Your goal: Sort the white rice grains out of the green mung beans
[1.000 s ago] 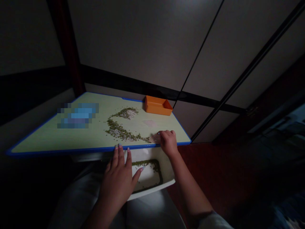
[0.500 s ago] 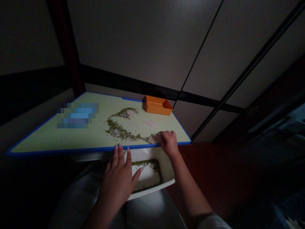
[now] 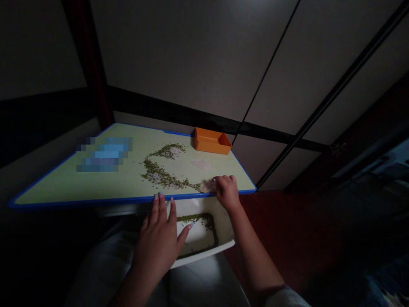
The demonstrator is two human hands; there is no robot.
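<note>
My right hand (image 3: 226, 191) is closed at the near edge of the table, its fingers round a small clear plastic piece (image 3: 208, 186) whose exact kind I cannot make out. The piece rests on the tabletop at the end of a trail of small green beans (image 3: 164, 178) mixed with pale grains. My left hand (image 3: 161, 232) is open, fingers stretched out, fingertips by the blue table edge. Below that edge, a white plastic bin (image 3: 225, 217) with green beans along its bottom sits over my lap; my left hand covers its left part.
An orange open box (image 3: 211, 142) stands at the far right of the pale table (image 3: 79, 187). A thin patch of pale grains (image 3: 201, 165) lies in front of it. A blurred-out blue item (image 3: 105, 155) is at the left. Cabinet panels (image 3: 198, 64) rise behind the table.
</note>
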